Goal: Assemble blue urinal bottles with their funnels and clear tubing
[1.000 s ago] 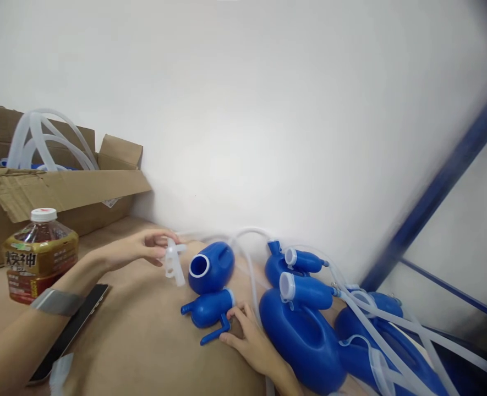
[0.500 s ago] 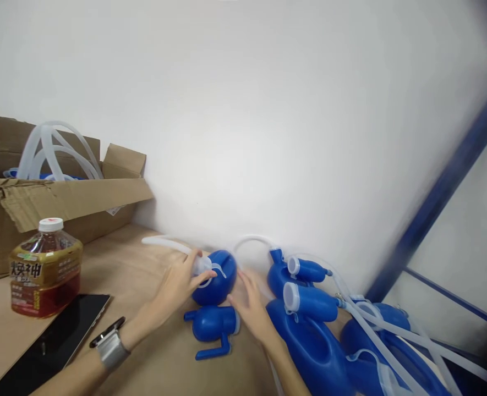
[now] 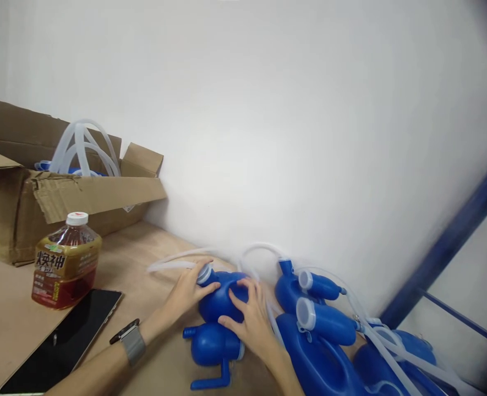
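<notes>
A blue plastic urinal bottle [image 3: 216, 300] lies on the brown surface between my hands. My left hand [image 3: 189, 291] is closed around its neck, beside the whitish cap [image 3: 204, 274]. With fingers and thumb bent, my right hand [image 3: 249, 313] grips the bottle's right part near the handle; its fingertips are partly hidden. Just in front lies a separate blue urinal head [image 3: 216, 345] with a short spout and an angled handle. A clear hose [image 3: 171, 266] lies behind my left hand.
More blue urinal bottles [image 3: 309, 352] and blue heads [image 3: 329, 324] with hoses crowd the right side. On the left are a phone [image 3: 61, 344], a drink bottle [image 3: 67, 264] and an open cardboard box [image 3: 98, 195] with hoses. A white wall [image 3: 243, 137] stands behind.
The urinal bottle has been turned, so its neck now points left. My right hand has moved from beside it onto its body. The camera view has shifted slightly left.
</notes>
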Demonstrator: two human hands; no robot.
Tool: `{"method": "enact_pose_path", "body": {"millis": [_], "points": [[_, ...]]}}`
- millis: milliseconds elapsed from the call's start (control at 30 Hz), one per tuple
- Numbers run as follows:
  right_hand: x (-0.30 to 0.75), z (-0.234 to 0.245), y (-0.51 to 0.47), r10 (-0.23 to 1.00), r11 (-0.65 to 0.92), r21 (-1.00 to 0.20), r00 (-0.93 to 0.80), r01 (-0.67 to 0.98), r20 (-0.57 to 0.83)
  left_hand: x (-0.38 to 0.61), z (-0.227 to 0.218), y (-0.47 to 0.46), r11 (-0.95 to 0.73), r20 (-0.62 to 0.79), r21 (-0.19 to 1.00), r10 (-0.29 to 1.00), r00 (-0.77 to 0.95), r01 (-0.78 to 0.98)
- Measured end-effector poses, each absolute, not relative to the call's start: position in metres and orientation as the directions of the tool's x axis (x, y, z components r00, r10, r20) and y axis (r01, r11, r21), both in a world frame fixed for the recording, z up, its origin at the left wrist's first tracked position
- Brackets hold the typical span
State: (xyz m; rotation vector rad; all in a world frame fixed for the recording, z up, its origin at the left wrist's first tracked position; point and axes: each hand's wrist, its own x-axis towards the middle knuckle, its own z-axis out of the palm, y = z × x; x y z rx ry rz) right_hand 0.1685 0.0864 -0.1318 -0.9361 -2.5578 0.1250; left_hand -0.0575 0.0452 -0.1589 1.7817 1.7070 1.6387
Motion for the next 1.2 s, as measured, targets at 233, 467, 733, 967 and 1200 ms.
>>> {"method": "enact_pose_path", "body": {"millis": [233,467,733,967,1200], "points": [[0.185,-0.13,0.086,0.635,0.765,-0.338,-0.73,0.548,0.255,-0.055,-0.166,0.053,-0.382,0.596,0.739,0.754,-0.275,0.555],[0.189,-0.137,0.109,0.642,0.737,-0.583,-0.626,0.342,0.443,-0.055,-0.176,0.057,-0.38,0.624,0.7,0.738,-0.258,0.604],[0.183,-0.155,0.14,0.788,0.612,-0.664,-0.408,0.43,0.462,-0.063,-0.174,0.059,-0.415,0.644,0.665,0.74,-0.196,0.62],[0.183,-0.161,0.125,0.822,0.569,-0.603,-0.391,0.559,0.414,-0.058,-0.175,0.062,-0.402,0.613,0.719,0.751,-0.245,0.566],[0.182,-0.148,0.104,0.852,0.523,-0.549,-0.378,0.652,0.362,-0.068,-0.156,0.063,-0.385,0.552,0.759,0.807,-0.207,0.525]]}}
